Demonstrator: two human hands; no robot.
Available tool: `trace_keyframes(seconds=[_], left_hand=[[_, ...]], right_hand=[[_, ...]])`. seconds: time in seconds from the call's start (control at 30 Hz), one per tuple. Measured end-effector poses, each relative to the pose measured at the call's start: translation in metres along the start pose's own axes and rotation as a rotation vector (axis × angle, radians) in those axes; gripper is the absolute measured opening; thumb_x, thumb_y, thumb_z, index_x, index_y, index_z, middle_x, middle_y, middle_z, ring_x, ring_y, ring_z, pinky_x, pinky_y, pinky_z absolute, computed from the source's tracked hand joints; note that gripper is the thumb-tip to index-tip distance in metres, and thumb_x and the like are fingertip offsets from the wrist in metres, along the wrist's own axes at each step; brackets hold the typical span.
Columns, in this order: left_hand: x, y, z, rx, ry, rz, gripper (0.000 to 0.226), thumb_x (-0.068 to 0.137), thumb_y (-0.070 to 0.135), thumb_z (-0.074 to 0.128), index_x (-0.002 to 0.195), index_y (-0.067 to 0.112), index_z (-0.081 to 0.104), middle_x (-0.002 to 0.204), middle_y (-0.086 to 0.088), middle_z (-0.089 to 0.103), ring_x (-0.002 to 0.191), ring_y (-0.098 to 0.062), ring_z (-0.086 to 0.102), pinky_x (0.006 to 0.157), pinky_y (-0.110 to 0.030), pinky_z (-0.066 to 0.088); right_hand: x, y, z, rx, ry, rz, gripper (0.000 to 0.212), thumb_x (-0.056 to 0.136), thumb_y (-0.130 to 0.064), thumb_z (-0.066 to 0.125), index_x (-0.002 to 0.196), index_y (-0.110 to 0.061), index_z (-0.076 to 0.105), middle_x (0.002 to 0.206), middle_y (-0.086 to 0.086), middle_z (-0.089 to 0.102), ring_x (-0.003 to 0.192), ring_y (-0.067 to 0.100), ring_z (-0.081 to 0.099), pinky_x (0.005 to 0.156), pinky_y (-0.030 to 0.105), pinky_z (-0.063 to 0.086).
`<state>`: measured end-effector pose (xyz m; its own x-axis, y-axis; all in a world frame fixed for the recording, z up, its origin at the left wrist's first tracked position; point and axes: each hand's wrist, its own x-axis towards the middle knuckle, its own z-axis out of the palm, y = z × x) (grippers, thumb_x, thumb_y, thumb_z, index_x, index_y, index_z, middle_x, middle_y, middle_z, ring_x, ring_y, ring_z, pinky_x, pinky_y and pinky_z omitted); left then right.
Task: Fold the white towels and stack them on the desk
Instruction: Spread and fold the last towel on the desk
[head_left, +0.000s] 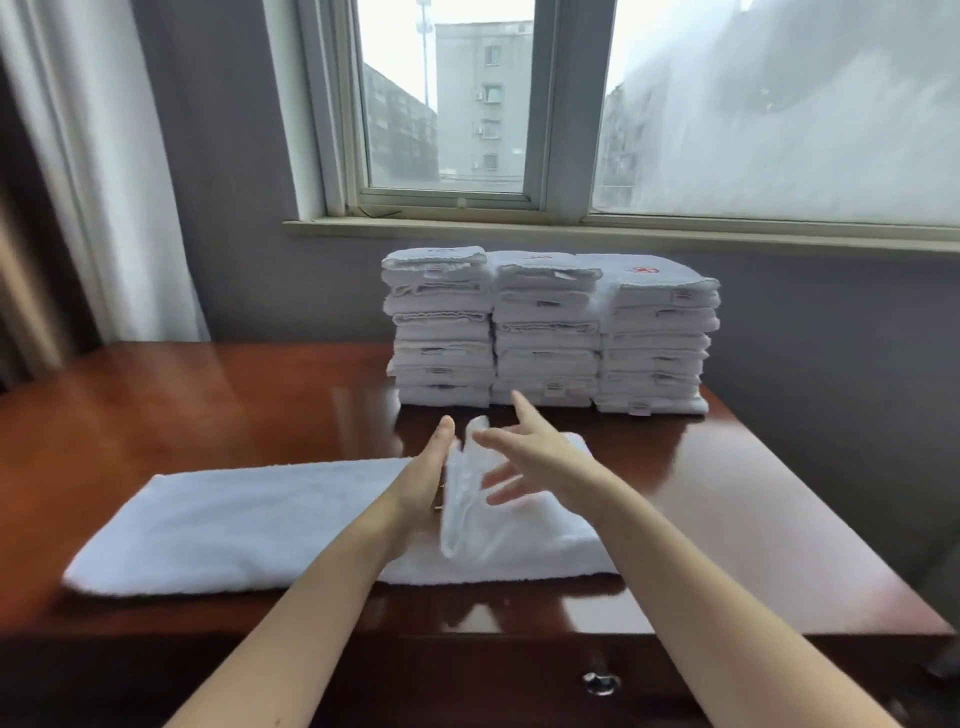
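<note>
Left hand and right hand flank the towel fold, fingers straight, gripping nothing, so it may flop crooked

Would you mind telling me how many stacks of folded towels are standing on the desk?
3, side by side along the back of the desk: the left stack, the middle stack and the right stack. Any others behind them would be hidden.

Left hand flat, right hand splayed.
</note>
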<state>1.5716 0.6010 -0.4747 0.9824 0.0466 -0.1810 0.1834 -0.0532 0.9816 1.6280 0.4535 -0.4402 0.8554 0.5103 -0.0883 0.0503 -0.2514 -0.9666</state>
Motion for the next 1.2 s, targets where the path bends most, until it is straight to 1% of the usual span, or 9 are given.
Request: trace_keyframes(seconds=[0.07,0.17,0.33,0.43,0.5,0.57,0.67,0.8,1.2], left_hand=[[-0.001,-0.005,-0.005,0.004,0.054,-0.014,0.075,0.091,0.072,0.040,0.147,0.023,0.043,0.151,-0.005,0.045,0.139,-0.022,0.041,0.117,-0.047,0.031],[-0.001,-0.006,-0.005,0.061,0.150,0.049,0.059,0.083,0.045,0.070,0.127,0.009,0.057,0.124,-0.011,0.065,0.114,-0.026,0.063,0.104,-0.050,0.046],[0.014,-0.011,-0.006,0.256,0.260,0.077,0.038,0.089,0.002,0.052,0.124,0.016,0.054,0.110,-0.003,0.065,0.102,-0.021,0.065,0.088,-0.038,0.056],[0.012,-0.011,-0.016,0.319,0.271,0.026,0.052,0.096,0.007,0.048,0.146,0.016,0.037,0.124,0.002,0.057,0.096,-0.011,0.061,0.075,-0.025,0.052],[0.008,-0.011,-0.019,0.614,0.285,-0.027,0.069,0.096,0.012,0.047,0.156,0.020,0.015,0.149,-0.002,0.037,0.110,-0.013,0.055,0.080,-0.027,0.047],[0.004,-0.009,-0.014,0.960,0.406,0.077,0.078,0.092,0.014,0.049,0.156,0.025,0.006,0.155,-0.004,0.026,0.127,-0.022,0.046,0.091,-0.035,0.044],[0.004,-0.008,0.006,0.993,0.398,0.339,0.066,0.095,0.019,0.046,0.155,0.030,0.020,0.151,0.003,0.035,0.137,-0.021,0.035,0.109,-0.038,0.035],[0.012,-0.033,0.026,1.243,0.221,0.259,0.049,0.105,0.036,0.026,0.154,0.029,0.026,0.162,0.005,0.020,0.151,-0.016,0.009,0.123,-0.041,0.003],[0.005,-0.048,-0.016,1.262,0.190,0.202,0.070,0.096,0.066,0.015,0.157,0.032,0.012,0.165,0.004,0.005,0.151,-0.012,0.002,0.122,-0.037,0.002]], right_hand=[[-0.001,0.008,0.004,0.011,0.060,-0.026,0.070,0.097,-0.020,0.055,0.156,-0.022,0.017,0.113,-0.003,0.057,0.080,0.018,0.074,0.060,0.032,0.059],[-0.002,0.019,-0.005,-0.187,0.318,-0.170,0.043,0.096,-0.009,0.046,0.136,-0.020,0.053,0.108,-0.004,0.068,0.089,0.013,0.070,0.082,0.038,0.058],[-0.007,0.043,-0.019,-0.610,0.311,-0.174,0.040,0.094,-0.014,0.043,0.124,-0.032,0.061,0.117,-0.010,0.065,0.122,0.013,0.051,0.098,0.033,0.045],[-0.009,0.058,-0.021,-0.789,0.233,-0.164,0.038,0.096,-0.028,0.042,0.131,-0.033,0.054,0.128,-0.010,0.055,0.130,0.013,0.040,0.098,0.032,0.040],[-0.011,0.068,-0.018,-0.980,0.157,-0.190,0.039,0.098,-0.037,0.039,0.133,-0.025,0.051,0.136,-0.007,0.050,0.134,0.017,0.036,0.104,0.032,0.030],[-0.010,0.076,-0.014,-1.108,0.130,-0.214,0.049,0.100,-0.044,0.033,0.143,-0.021,0.042,0.151,-0.003,0.038,0.143,0.015,0.024,0.117,0.033,0.010],[-0.005,0.079,-0.015,-1.138,0.126,-0.167,0.060,0.100,-0.050,0.027,0.152,-0.022,0.028,0.162,-0.002,0.022,0.150,0.013,0.010,0.120,0.036,-0.003],[-0.004,0.087,-0.020,-1.142,0.148,-0.075,0.065,0.099,-0.054,0.019,0.156,-0.022,0.017,0.165,-0.001,0.009,0.151,0.011,0.001,0.121,0.038,-0.008],[-0.010,0.085,-0.016,-1.147,0.213,-0.057,0.069,0.097,-0.057,0.017,0.156,-0.021,0.018,0.165,0.001,0.009,0.151,0.013,0.001,0.121,0.039,-0.006]])
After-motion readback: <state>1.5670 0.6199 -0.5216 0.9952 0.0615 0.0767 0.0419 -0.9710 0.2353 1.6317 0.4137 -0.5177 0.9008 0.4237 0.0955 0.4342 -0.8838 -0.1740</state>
